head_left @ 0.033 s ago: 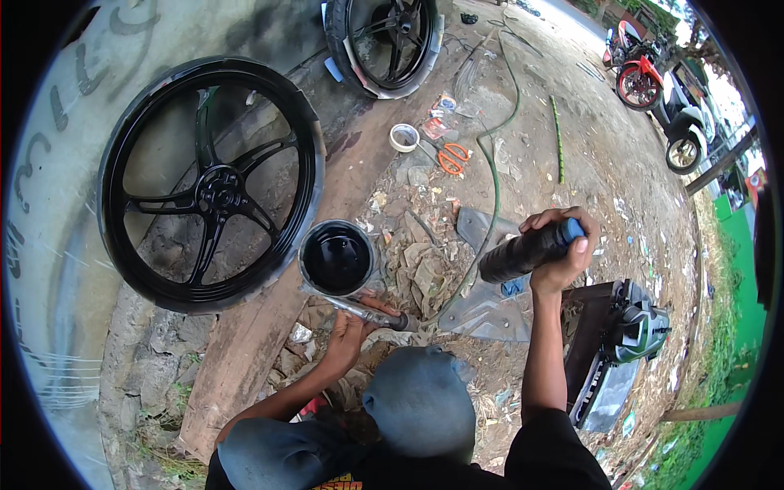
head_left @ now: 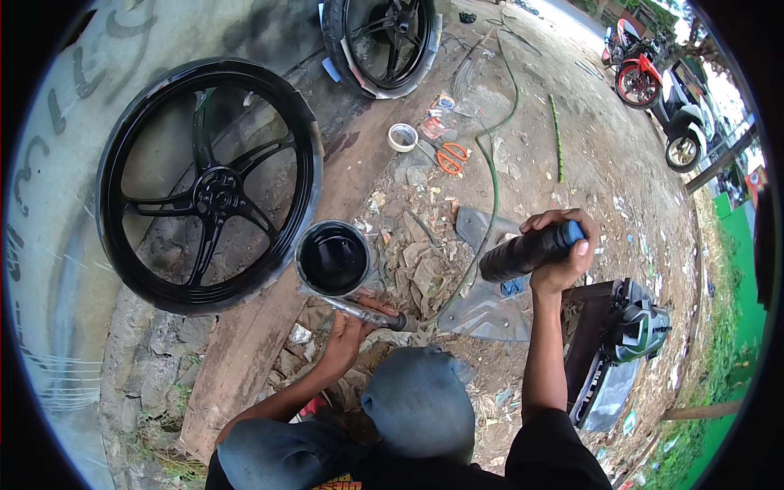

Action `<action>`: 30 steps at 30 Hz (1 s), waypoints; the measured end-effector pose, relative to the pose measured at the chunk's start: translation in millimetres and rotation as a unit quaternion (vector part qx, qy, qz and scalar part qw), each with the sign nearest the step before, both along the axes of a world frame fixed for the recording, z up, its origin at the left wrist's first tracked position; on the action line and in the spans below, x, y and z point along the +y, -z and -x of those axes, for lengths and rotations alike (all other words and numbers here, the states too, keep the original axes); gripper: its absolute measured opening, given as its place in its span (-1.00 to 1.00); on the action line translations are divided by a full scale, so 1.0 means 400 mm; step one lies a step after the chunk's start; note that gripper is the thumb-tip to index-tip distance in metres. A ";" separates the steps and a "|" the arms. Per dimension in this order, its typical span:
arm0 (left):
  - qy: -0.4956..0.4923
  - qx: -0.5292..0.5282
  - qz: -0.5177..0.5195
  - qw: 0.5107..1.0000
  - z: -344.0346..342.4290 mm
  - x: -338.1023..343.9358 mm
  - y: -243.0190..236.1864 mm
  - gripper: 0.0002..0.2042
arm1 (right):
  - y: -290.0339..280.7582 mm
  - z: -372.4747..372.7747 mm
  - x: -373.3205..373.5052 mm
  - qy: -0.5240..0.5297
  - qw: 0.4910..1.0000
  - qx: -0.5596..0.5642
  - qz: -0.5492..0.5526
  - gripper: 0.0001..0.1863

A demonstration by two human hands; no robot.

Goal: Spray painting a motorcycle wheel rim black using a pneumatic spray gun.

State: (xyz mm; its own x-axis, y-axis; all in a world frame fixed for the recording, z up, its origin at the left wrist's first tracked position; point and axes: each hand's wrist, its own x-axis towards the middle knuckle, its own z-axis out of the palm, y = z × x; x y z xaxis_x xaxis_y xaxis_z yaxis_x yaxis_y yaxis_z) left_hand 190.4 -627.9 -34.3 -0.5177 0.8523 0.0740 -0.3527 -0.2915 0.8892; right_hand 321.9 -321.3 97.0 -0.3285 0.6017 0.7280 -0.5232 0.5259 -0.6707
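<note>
My left hand (head_left: pixel 347 333) is closed round the handle of a metal spray gun (head_left: pixel 357 309). The gun's open cup (head_left: pixel 304 282) faces up, with glossy black paint (head_left: pixel 333 260) inside. Out to the right, my right hand (head_left: pixel 557 273) grips a dark plastic bottle (head_left: pixel 516 258) by its upper end, fingers wrapped round it. Its blue cap (head_left: pixel 574 231) is on, and the bottle tilts with its base toward the cup, well apart from it. Left of the cup, a glossy black motorcycle wheel (head_left: pixel 219 194) leans with masking along its rim.
A second masked wheel (head_left: pixel 400 82) leans farther back. A wooden plank (head_left: pixel 245 351) runs beside the wall. Orange-handled scissors (head_left: pixel 451 158) and a tape roll (head_left: pixel 403 137) lie on the dirt near a green hose (head_left: pixel 496 175). Grey panels (head_left: pixel 490 314) lie under the bottle; motorcycles (head_left: pixel 639 82) stand far right.
The spray gun's cup has shifted very slightly left. My right hand and the bottle look unmoved.
</note>
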 end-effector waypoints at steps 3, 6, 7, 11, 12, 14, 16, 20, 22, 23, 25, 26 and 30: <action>0.004 -0.018 0.002 1.000 0.012 -0.005 0.014 -0.61 | 0.013 -0.002 0.017 0.018 0.999 0.005 -0.027 -0.47; -0.002 -0.015 0.010 1.000 0.012 -0.002 0.007 -0.61 | 0.010 0.009 0.030 0.049 0.998 -0.006 -0.038 -0.50; -0.008 -0.013 0.007 1.000 0.011 -0.001 0.005 -0.60 | 0.012 0.016 0.034 0.056 0.998 -0.007 -0.029 -0.51; 0.005 0.005 0.025 1.000 0.016 -0.015 0.024 -0.60 | -0.002 0.047 0.036 0.069 0.997 -0.009 -0.031 -0.59; -0.002 -0.001 0.036 0.999 0.013 -0.016 0.029 -0.61 | -0.001 0.054 0.038 0.070 0.997 -0.009 -0.031 -0.59; -0.011 -0.005 0.050 0.999 0.014 -0.017 0.028 -0.62 | 0.007 0.073 0.043 0.078 0.996 -0.035 -0.032 -0.63; -0.022 -0.025 0.048 0.998 0.013 -0.014 0.020 -0.64 | 0.018 0.088 0.051 0.098 0.993 -0.051 -0.047 -0.63; -0.021 -0.010 0.059 0.998 0.015 -0.017 0.018 -0.63 | 0.039 0.112 0.053 0.059 0.998 -0.014 -0.022 -0.49; -0.017 0.015 0.058 0.998 0.019 -0.018 0.020 -0.65 | 0.039 0.118 0.051 0.018 0.999 0.004 -0.027 -0.50; -0.017 0.014 0.057 0.998 0.018 -0.016 0.022 -0.65 | 0.038 0.117 0.055 0.019 0.999 0.003 -0.027 -0.50; -0.007 0.003 0.039 0.999 0.018 -0.010 0.027 -0.66 | 0.037 0.116 0.064 0.036 0.996 -0.029 -0.071 -0.59; -0.007 0.002 0.039 0.999 0.016 -0.007 0.026 -0.66 | 0.035 0.119 0.061 0.036 0.996 -0.030 -0.071 -0.59; -0.022 0.005 0.030 0.999 0.012 -0.007 0.031 -0.67 | 0.033 0.139 0.051 0.077 0.997 -0.010 -0.029 -0.67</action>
